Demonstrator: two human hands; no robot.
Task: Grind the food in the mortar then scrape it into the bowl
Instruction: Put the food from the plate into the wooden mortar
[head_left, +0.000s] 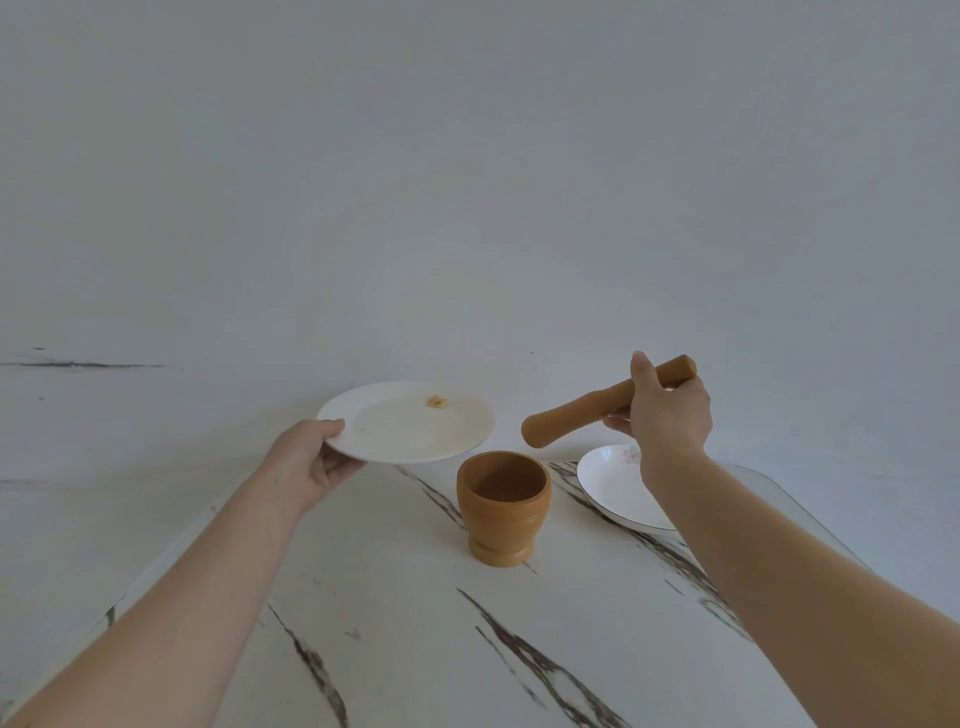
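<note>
Food: small yellowish crumb (436, 401), honestly tiny, sitting on the far side of a round white ceramic plate (410, 436). Can't tell what it actually is.
Left hand (311, 460): gripping the plate's left rim, thumb on top and fingers curled underneath.
Plate: held up in the air, pretty much level, maybe tipped a touch toward the camera. Its near right edge sits just up and to the left of the mortar's rim, not touching it.
Right hand (670, 410): wrapped around the thin end of a smooth tan wooden pestle (576, 415), thumb sticking up, back of the hand toward the camera.
Pestle: tilted, the fat rounded end pointing down and left. That end hangs above the mortar and a bit to its right, clear of the rim.
Mortar: brown wooden footed cup (503, 506), standing upright on the table between the two arms, roughly mid-table. Only bare brown inner wall shows from here, and I can't see the bottom.
Bowl: shallow white dish with a thin dark rim and a faint pink flower print (613, 488), on the table just right of the mortar, near but not touching. The right forearm covers its right side.
Table: white marble-look top with dark brown veins (389, 623), rounded corner at the far right.
Wall: plain pale grey (467, 182) behind everything.
</note>
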